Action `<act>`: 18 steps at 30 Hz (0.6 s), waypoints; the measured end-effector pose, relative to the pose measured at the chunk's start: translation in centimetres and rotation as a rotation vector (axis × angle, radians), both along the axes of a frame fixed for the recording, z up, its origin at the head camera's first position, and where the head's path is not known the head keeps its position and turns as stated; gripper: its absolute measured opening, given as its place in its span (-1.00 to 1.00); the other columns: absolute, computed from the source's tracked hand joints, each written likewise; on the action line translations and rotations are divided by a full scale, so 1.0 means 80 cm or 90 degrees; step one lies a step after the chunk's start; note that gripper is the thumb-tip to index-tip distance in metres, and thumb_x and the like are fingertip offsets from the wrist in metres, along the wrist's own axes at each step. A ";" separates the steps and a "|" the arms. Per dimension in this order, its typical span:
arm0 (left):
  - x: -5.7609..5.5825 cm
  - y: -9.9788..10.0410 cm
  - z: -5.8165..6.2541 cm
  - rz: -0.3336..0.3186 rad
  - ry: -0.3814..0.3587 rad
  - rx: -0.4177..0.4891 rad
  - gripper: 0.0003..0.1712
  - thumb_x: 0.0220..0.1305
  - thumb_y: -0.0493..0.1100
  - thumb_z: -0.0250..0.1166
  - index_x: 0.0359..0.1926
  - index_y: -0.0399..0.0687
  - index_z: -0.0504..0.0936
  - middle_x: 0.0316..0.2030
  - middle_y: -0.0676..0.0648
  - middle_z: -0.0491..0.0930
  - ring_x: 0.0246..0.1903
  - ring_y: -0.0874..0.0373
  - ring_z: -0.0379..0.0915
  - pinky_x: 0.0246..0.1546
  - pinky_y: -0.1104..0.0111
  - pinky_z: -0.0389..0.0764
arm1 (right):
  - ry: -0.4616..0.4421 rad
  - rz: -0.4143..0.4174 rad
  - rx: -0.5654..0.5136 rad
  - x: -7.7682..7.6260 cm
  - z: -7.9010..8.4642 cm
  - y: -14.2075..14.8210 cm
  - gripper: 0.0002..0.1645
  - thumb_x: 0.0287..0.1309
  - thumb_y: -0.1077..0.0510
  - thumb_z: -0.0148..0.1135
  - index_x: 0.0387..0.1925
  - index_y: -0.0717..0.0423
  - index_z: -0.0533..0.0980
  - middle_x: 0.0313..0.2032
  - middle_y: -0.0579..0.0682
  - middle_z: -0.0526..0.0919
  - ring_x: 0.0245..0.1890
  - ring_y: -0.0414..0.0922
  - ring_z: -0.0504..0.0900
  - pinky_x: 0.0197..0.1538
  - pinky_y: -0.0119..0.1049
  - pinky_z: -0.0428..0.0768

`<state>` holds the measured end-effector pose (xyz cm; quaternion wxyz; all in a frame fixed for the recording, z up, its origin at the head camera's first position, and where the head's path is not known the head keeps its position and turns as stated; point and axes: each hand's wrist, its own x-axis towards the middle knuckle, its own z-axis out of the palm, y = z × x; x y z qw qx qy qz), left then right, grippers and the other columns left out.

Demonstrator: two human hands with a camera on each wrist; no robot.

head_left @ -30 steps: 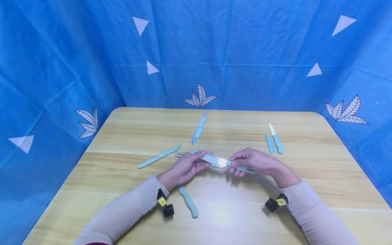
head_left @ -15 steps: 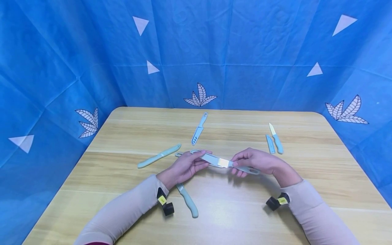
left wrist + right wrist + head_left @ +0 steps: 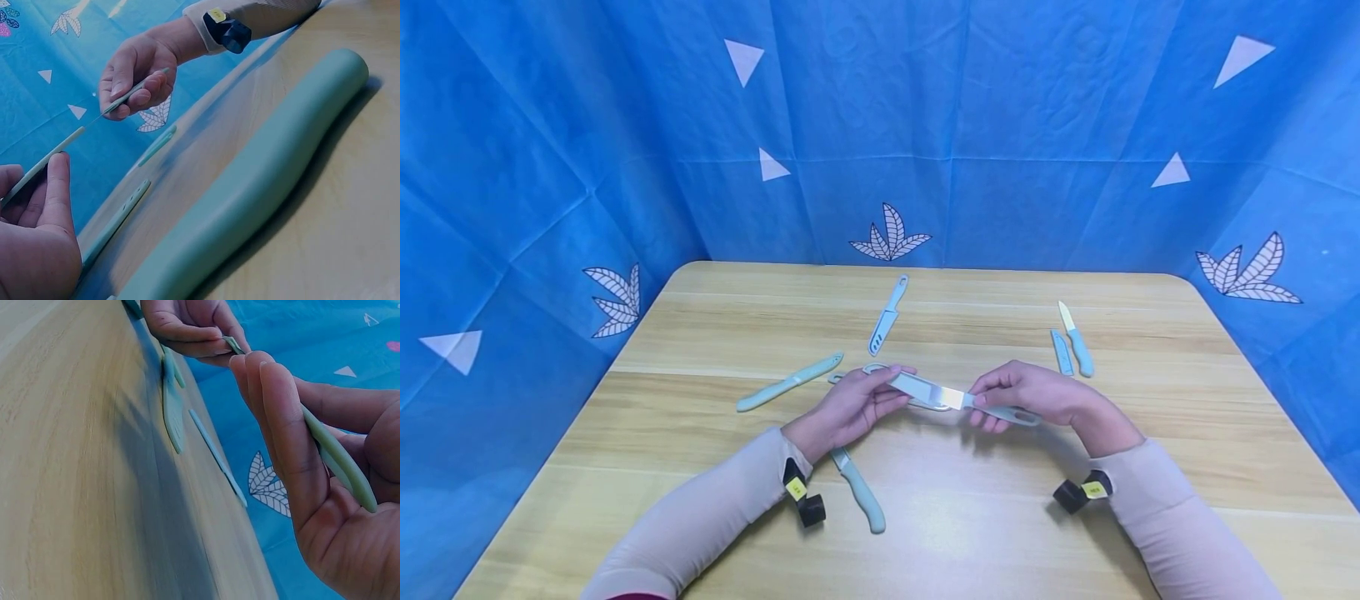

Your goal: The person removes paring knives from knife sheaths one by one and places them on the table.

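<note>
Since a second ago, the right hand (image 3: 1026, 392) has moved a bit to the right with the knife (image 3: 953, 399), so more shiny metal shows outside the cover (image 3: 913, 386). That hand pinches the handle (image 3: 1004, 412), and the left hand (image 3: 856, 410) pinches the cover. The knife sticks out from the cover's right end, above the table (image 3: 970, 517). On the cover's near side lies a second knife (image 3: 862, 490).

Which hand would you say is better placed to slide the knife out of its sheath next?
The right hand, probably: it grips the handle, while the left hand holds the sheath; bare blade shows between them.
</note>
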<state>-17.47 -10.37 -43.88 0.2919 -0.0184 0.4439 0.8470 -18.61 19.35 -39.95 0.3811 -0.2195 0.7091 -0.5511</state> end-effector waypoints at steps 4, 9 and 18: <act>-0.001 -0.001 0.000 0.002 0.004 -0.001 -0.65 0.37 -0.16 0.25 0.06 -0.32 0.57 -0.02 -0.31 0.62 -0.07 0.00 0.64 0.11 0.29 0.57 | 0.000 -0.002 0.003 0.000 0.001 0.001 -0.60 0.36 0.21 0.15 0.00 0.55 0.47 -0.20 0.35 0.66 -0.31 -0.04 0.69 -0.14 -0.15 0.74; -0.001 -0.001 -0.001 0.007 0.006 -0.001 -0.69 0.37 -0.17 0.25 0.02 -0.29 0.61 -0.03 -0.31 0.63 -0.09 0.01 0.65 0.10 0.30 0.58 | 0.003 0.001 0.002 0.000 0.002 0.003 -0.59 0.36 0.21 0.15 0.00 0.56 0.47 -0.21 0.30 0.68 -0.30 -0.05 0.69 -0.14 -0.16 0.74; -0.004 -0.003 -0.002 0.015 0.000 -0.002 -0.65 0.37 -0.15 0.25 0.05 -0.31 0.59 -0.01 -0.34 0.61 -0.09 0.00 0.65 0.07 0.31 0.60 | 0.009 0.008 0.004 -0.001 0.003 0.006 -0.62 0.37 0.22 0.13 -0.01 0.54 0.48 -0.20 0.31 0.68 -0.29 -0.05 0.69 -0.14 -0.15 0.74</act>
